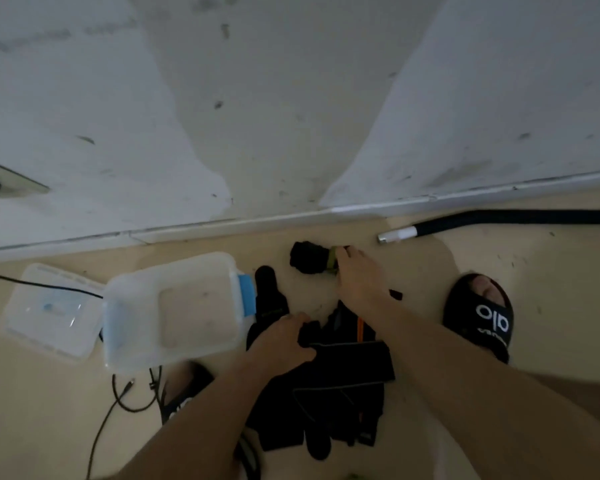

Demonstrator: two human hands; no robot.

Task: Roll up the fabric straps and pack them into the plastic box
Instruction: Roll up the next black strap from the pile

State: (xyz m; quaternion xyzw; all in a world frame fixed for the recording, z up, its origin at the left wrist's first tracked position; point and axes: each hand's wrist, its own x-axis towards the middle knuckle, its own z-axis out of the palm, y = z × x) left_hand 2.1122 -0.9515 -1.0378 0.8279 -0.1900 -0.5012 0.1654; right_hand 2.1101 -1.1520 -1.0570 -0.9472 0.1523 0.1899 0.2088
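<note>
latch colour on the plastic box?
Blue latch on the translucent plastic box, seen in the head view.

Your left slipper point(182, 403) hides under your forearm at lower centre; the black hose point(520, 220) runs off the right edge.

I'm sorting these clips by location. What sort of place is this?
Probably an indoor room at home, with the work done on the floor: a scuffed white wall with a baseboard, a foot in a slide sandal, and loose cables beside the plastic box.
</note>
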